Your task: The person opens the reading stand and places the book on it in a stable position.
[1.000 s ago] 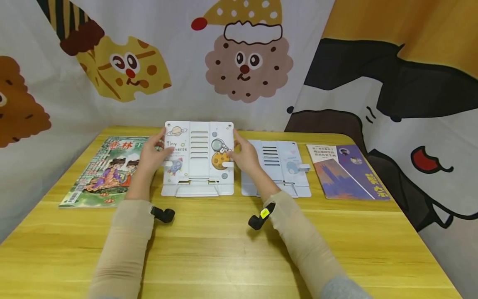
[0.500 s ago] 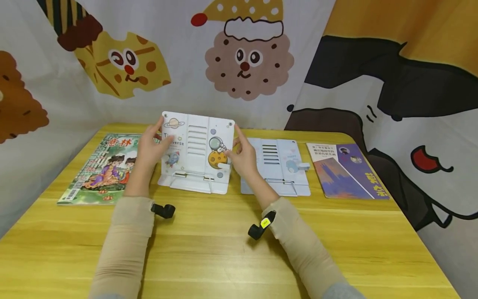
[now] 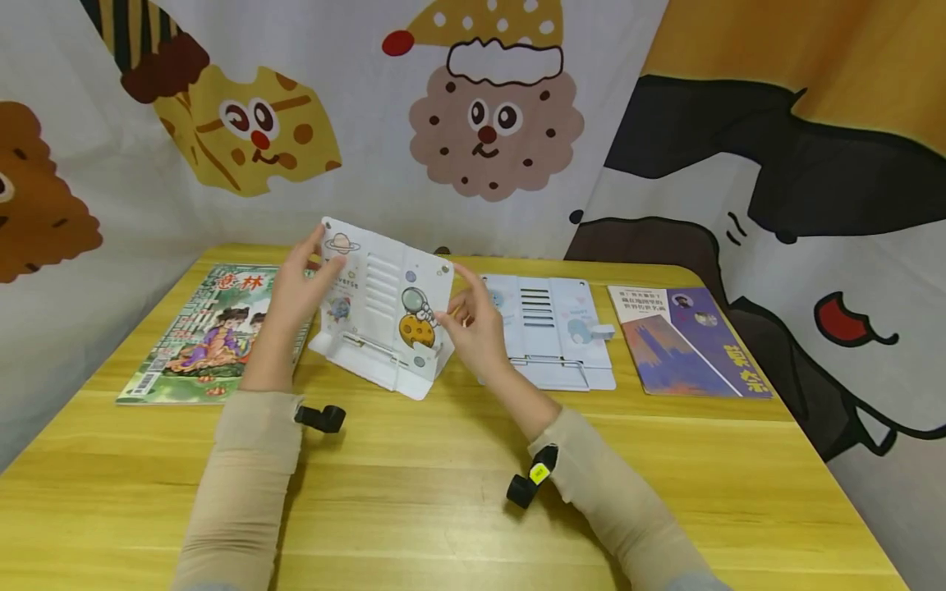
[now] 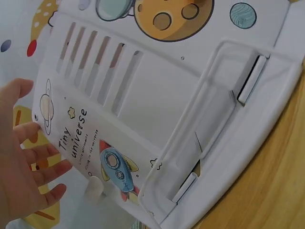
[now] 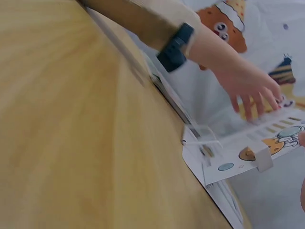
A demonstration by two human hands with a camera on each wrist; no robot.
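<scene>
A white book stand printed with a planet, a rocket and an astronaut is turned at an angle, its right side nearer to me. My right hand pinches its right edge, thumb on the printed face and fingers behind. My left hand is at its left edge; in the left wrist view the left hand has loosely spread fingers along that edge, the thumb off the face. A wire page holder spans the stand's lower part. The right wrist view catches only a bit of my right hand at its right border.
A second, pale blue book stand lies to the right of my right hand. Beyond it is a purple book. A green magazine lies left, partly behind my left hand. A printed curtain hangs behind the table.
The stand has turned from facing me squarely to an angle, its right edge swinging toward me and slightly left. My right hand has moved with it; my left hand has shifted slightly left and up.
</scene>
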